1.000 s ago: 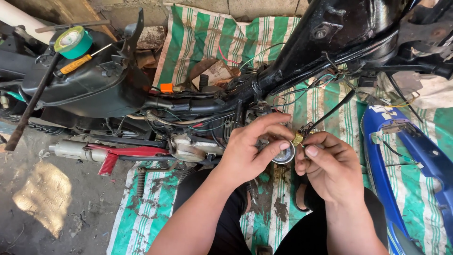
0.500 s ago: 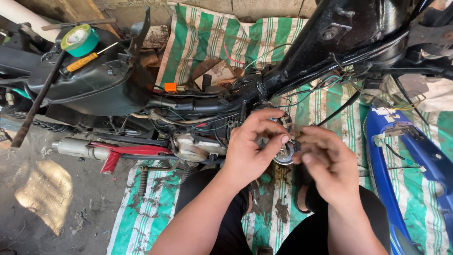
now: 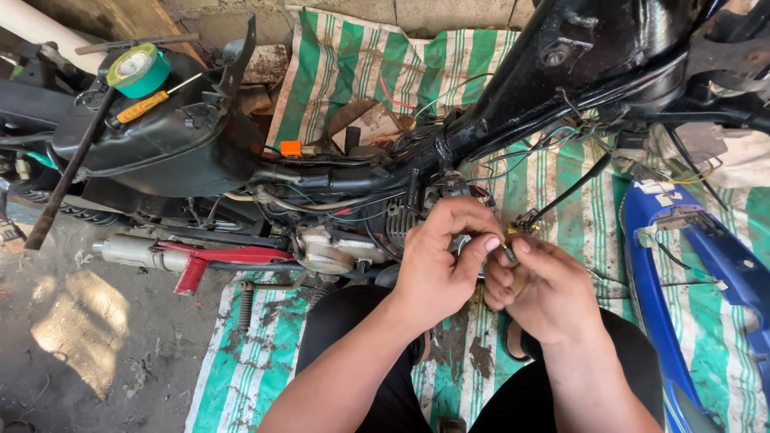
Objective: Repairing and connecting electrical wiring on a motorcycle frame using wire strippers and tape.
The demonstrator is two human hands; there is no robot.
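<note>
My left hand and my right hand meet in front of a stripped black motorcycle frame. Together they pinch a small metal part with a brass-coloured fitting at their fingertips. A black cable runs from that part up to the frame. Most of the part is hidden behind my fingers. The engine sits just left of my left hand.
A green and white striped tarp covers the ground. A blue body panel lies at the right. On the black tank rest a green tape roll and an orange-handled screwdriver. A red kick lever and loose wires lie at the left.
Both hands stay together on the small part; the fingers have shifted their hold slightly and the round metal piece seen earlier is now covered by my left hand.
</note>
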